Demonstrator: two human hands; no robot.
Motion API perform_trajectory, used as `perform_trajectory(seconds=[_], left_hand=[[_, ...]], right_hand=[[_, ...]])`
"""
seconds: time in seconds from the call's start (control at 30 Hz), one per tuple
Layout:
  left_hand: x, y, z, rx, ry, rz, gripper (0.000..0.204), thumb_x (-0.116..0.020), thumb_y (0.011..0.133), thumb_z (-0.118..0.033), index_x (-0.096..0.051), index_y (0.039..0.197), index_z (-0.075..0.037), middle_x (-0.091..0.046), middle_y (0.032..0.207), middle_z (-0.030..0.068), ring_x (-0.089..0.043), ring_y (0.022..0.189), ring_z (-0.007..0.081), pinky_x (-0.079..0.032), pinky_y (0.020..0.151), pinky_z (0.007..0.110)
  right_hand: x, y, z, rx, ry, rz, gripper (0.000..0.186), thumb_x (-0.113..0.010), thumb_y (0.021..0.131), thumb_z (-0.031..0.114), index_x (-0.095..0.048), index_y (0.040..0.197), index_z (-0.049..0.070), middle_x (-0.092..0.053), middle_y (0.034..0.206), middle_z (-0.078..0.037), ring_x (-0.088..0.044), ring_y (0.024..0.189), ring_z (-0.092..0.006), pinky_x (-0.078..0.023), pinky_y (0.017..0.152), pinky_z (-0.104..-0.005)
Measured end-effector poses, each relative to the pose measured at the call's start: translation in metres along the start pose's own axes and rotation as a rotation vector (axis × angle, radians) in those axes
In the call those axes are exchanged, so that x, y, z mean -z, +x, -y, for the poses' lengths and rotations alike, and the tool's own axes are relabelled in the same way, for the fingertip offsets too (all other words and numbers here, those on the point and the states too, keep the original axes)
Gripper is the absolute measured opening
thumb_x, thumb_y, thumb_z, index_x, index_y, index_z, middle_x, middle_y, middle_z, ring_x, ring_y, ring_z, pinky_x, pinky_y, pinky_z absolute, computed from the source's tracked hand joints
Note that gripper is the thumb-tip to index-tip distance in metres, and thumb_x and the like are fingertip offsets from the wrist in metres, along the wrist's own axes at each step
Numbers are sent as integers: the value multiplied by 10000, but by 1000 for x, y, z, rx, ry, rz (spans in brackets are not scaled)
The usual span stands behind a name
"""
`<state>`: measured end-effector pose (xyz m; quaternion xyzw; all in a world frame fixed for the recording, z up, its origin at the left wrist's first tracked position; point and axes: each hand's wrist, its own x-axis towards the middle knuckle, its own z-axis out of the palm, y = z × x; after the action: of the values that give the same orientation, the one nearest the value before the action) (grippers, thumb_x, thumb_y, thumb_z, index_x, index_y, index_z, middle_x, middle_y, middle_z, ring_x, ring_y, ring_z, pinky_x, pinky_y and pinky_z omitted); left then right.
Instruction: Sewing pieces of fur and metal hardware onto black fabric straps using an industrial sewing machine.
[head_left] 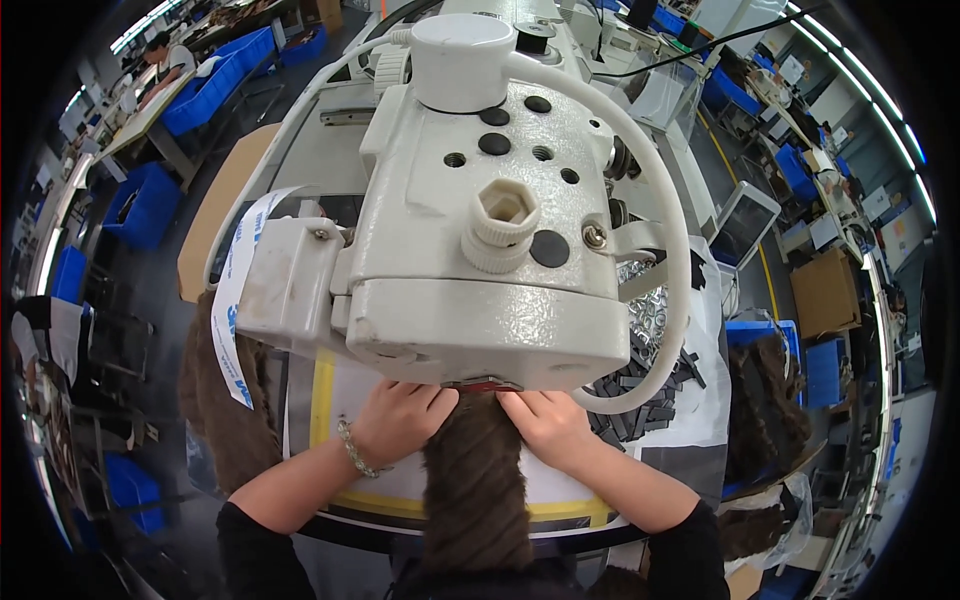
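A long strip of dark brown fur [478, 490] runs from my lap up under the head of a white industrial sewing machine [490, 320]. At the strip's left edge is my left hand [400, 420], fingers bent and closed on the fur just below the machine head. My right hand [550, 425] grips the opposite edge, its fingers close to the machine's lower front. The machine head hides some of my fingertips, the needle and the far end of the strip. A beaded bracelet [357, 450] circles my left wrist.
Small black pieces [640, 400] lie heaped on the table to the right, with shiny metal parts [645, 300] behind. More brown fur [225, 390] hangs at the left, and a blue bin [765, 335] with fur stands at the right. A white printed tape [232, 310] dangles by the machine.
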<state>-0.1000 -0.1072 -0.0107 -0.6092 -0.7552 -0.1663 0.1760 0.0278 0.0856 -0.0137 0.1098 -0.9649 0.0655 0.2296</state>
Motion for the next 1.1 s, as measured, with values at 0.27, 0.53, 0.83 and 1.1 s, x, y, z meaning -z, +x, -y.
perform_trajectory(seconds=[0.27,0.53,0.83,1.1], left_hand=[[5,3,-1,7,7,59,76,-602,729,-130,-596,803,-113,-589,868,18,-570,909,195,-482,765,331],[-3,-1,0,2,11,61,146,-587,726,-92,-642,861,-85,-610,928,60,-570,951,257,-469,836,399],[0,-1,-2,4,16,60,170,-590,730,-91,-659,884,-85,-626,964,50,-564,989,257,-460,859,404],[2,1,-2,14,105,52,176,-618,747,-122,-685,910,-120,-639,964,-7,-577,975,195,-480,817,338]], right_hand=[[-19,-2,-6,-18,183,-168,171,-683,730,46,-642,894,71,-632,869,-47,-580,711,-223,-457,636,-354],[-8,11,-11,-2,104,-181,161,-687,711,79,-623,857,100,-636,857,-39,-574,735,-187,-411,653,-345],[-15,9,-12,-43,156,-203,169,-652,666,80,-598,824,106,-532,723,-12,-539,711,-181,-373,629,-331],[-9,13,-10,-28,65,-172,161,-652,701,78,-608,852,113,-650,880,-29,-578,767,-170,-385,638,-332]])
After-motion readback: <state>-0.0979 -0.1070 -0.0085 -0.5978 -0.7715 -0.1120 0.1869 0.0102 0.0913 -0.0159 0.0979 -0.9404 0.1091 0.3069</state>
